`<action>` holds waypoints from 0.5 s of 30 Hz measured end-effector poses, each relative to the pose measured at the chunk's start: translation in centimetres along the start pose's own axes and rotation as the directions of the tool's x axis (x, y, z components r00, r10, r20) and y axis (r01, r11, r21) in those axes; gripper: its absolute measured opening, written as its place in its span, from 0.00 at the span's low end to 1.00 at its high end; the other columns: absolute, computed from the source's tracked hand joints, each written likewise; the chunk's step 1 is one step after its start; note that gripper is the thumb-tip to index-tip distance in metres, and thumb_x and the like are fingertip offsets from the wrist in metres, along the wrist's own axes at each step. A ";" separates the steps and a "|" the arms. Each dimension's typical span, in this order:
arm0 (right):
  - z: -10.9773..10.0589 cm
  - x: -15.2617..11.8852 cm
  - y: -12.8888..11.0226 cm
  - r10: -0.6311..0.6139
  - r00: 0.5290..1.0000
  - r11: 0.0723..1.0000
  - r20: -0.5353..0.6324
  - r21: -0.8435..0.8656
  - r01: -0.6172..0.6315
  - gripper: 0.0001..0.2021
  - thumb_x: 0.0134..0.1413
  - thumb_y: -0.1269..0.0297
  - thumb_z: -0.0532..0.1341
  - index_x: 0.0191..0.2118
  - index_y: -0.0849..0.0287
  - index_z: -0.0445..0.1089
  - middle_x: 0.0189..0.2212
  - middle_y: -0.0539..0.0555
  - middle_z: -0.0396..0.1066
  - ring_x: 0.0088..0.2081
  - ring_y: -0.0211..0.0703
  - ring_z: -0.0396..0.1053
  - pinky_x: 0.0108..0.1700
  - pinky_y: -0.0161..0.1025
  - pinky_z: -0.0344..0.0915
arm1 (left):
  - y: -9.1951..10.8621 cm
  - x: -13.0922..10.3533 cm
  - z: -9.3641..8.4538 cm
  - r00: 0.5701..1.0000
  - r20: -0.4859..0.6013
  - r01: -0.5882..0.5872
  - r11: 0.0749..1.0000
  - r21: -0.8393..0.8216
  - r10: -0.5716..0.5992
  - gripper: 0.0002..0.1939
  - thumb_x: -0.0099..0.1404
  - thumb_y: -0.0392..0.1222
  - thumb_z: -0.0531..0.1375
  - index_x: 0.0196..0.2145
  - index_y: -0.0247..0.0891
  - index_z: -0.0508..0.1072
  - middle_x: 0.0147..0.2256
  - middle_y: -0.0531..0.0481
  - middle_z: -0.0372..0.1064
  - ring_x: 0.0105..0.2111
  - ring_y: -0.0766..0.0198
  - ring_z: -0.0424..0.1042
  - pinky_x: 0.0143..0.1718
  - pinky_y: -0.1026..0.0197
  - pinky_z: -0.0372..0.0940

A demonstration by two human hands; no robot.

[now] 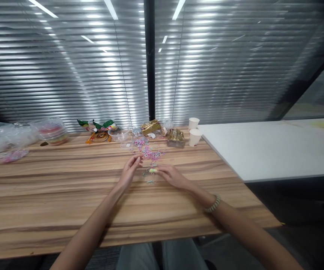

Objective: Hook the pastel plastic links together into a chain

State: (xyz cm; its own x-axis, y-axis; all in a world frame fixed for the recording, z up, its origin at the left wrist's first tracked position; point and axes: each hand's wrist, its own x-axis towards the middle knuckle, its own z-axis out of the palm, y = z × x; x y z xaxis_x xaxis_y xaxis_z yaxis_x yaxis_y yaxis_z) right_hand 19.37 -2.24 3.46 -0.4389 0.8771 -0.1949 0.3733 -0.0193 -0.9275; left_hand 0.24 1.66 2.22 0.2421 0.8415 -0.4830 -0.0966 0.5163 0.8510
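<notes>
My right hand is closed in a pinch, with a small yellow-green bundle at its fingertips, just above the table. The make of this bundle is too small to tell. To its left, my left hand has its fingers drawn together, and anything between them is too small to make out. Beyond both hands spreads a pile of tiny pink, purple and pale loops that look like small rubber bands. A few greenish loops lie on the wood between the hands, closer to me.
Along the back of the wooden table stand a clear plastic bowl, snack bags, gold wrappers and two paper cups. Stacked round containers and plastic bags sit far left. A white table adjoins on the right.
</notes>
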 end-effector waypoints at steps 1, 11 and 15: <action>0.1 0.0 -0.1 0.004 1.000 1.000 0.000 0.002 -0.004 0.15 0.59 0.61 0.48 0.42 0.58 0.70 0.38 0.54 0.70 0.39 0.41 0.67 0.42 0.37 0.61 | 0.1 -0.1 0.0 0.999 0.037 0.005 0.999 0.048 -0.007 0.15 0.57 0.47 0.57 0.40 0.38 0.70 0.37 0.48 0.67 0.36 0.65 0.65 0.38 0.64 0.61; -0.1 0.5 -0.7 0.349 0.928 0.816 -0.128 0.528 -0.235 0.13 0.45 0.58 0.62 0.35 0.60 0.70 0.25 0.50 0.67 0.26 0.36 0.62 0.30 0.32 0.58 | -0.6 -0.8 1.1 0.978 0.201 0.020 0.985 0.168 -0.054 0.11 0.51 0.45 0.63 0.29 0.33 0.71 0.27 0.48 0.70 0.28 0.65 0.69 0.31 0.63 0.63; 0.4 0.6 -0.9 0.402 0.916 0.568 -0.015 0.789 -0.236 0.11 0.44 0.58 0.63 0.28 0.63 0.68 0.24 0.50 0.64 0.26 0.32 0.60 0.29 0.31 0.56 | -1.1 -1.1 1.4 0.954 0.290 0.018 0.983 0.182 -0.071 0.12 0.50 0.45 0.63 0.29 0.33 0.70 0.29 0.48 0.70 0.29 0.64 0.69 0.33 0.62 0.64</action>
State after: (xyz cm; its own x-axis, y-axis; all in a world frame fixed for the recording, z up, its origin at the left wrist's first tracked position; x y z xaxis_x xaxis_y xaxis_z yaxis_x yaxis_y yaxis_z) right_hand 18.44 -1.85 4.03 -0.2393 0.8026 -0.5463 -0.3289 -0.5965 -0.7322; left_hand 1.41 -0.07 2.16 0.5179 0.7202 -0.4616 0.0855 0.4933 0.8656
